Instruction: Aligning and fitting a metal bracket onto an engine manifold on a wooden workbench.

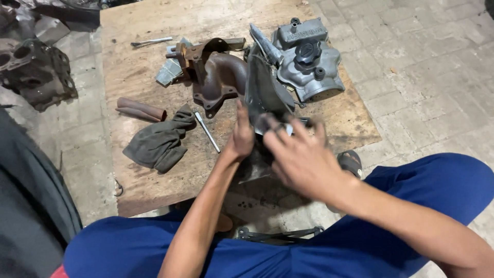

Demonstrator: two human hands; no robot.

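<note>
My left hand [241,136] grips the lower edge of a dark grey metal engine cover plate [265,90] that stands tilted on the wooden board [139,56]. My right hand [298,154] is over the plate's lower end, fingers curled against it; the hand is blurred, and what its fingertips hold is hidden. Just behind the plate lie a rusty brown exhaust manifold [218,77] and a silver-grey cast valve cover [309,59] with a black cap.
A grey rag [158,144], a rusty pipe piece [140,109], a thin steel rod [207,132] and a small wrench [151,41] lie on the board. A dark engine block [33,72] sits on the paved floor at left. My blue-trousered knees fill the bottom.
</note>
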